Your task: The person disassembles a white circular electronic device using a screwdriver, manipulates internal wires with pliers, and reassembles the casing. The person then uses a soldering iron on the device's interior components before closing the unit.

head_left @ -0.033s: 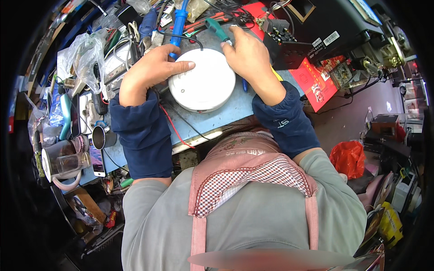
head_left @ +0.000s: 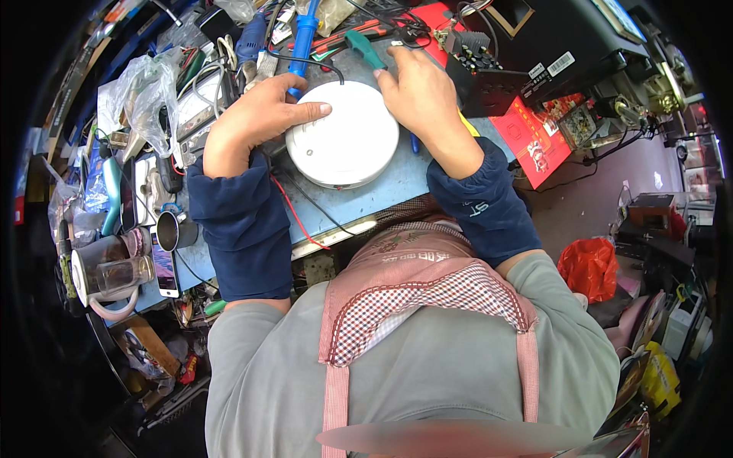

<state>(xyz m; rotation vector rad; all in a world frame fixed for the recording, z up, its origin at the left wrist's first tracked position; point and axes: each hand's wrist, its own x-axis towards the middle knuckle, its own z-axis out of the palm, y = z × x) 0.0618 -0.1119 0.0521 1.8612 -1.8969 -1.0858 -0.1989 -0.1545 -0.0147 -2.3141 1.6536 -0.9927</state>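
A white round device, like a shallow dome, rests on the blue bench top, with a black cable running from its far edge. My left hand grips its left rim, the thumb lying over the top and the other fingers partly hidden. Around the far right rim curls my right hand, its fingertips mostly out of sight. A green-handled screwdriver lies just beyond the device, one end close to my right thumb. Beside my left fingers is a blue soldering iron or similar blue-handled tool.
To the left, clear plastic bags, a metal cup, a phone and a jug crowd the bench. A black case and red paper packet stand on the right. Loose red and black wires cross the near edge.
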